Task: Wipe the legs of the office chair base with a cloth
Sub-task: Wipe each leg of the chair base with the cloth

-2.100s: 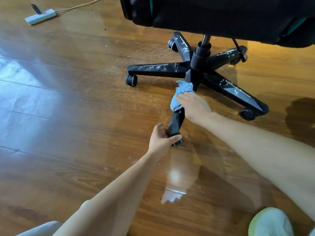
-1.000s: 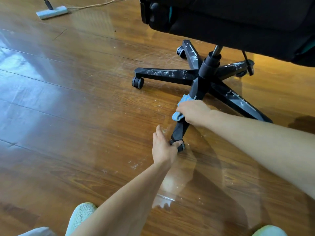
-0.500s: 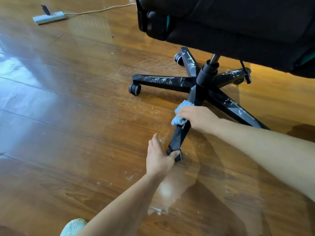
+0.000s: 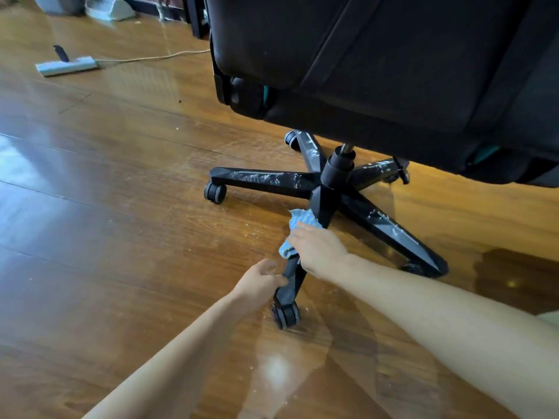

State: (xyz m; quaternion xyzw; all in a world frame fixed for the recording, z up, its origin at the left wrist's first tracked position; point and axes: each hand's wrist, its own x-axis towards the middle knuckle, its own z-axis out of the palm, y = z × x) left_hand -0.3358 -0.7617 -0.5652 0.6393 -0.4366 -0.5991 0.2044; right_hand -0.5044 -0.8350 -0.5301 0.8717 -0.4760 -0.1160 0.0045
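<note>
Blue cloth [image 4: 295,234] half hidden under right hand [image 4: 320,252] on leg [image 4: 287,288].

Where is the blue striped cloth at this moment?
In the head view, just right of centre, the blue striped cloth is pressed under the right hand onto the nearest black chair-base leg, just below the central hub.

I can read no text, label, brand or number anywhere, neither on the chair base [image 4: 325,189] nor on my cloth [image 4: 295,229].
</note>
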